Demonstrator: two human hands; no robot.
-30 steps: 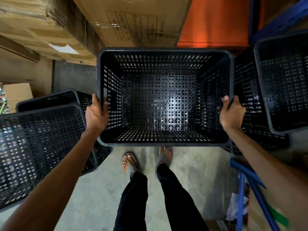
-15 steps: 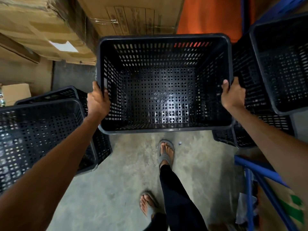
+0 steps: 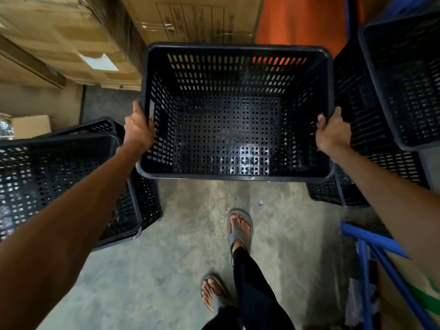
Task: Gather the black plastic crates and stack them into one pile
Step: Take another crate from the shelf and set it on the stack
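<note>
I hold an empty black perforated plastic crate [image 3: 238,173] in front of me, above the concrete floor. My left hand [image 3: 139,129] grips its left rim and my right hand [image 3: 332,133] grips its right rim. To the left stands a nested pair of black crates [image 3: 71,139], the inner one empty. On the right a pile of black crates [image 3: 371,129] stands, with another black crate [image 3: 385,67] at the upper right, raised above it.
Large cardboard boxes [image 3: 71,39] and an orange surface [image 3: 302,22] close off the far side. A blue metal frame [image 3: 371,244] and a carton stand at the lower right. My feet in grey sandals [image 3: 239,232] are on bare concrete floor [image 3: 154,282].
I have stepped forward with the crate, one foot ahead of the other. The held crate rose in view and now tilts so its far wall shows the orange behind.
</note>
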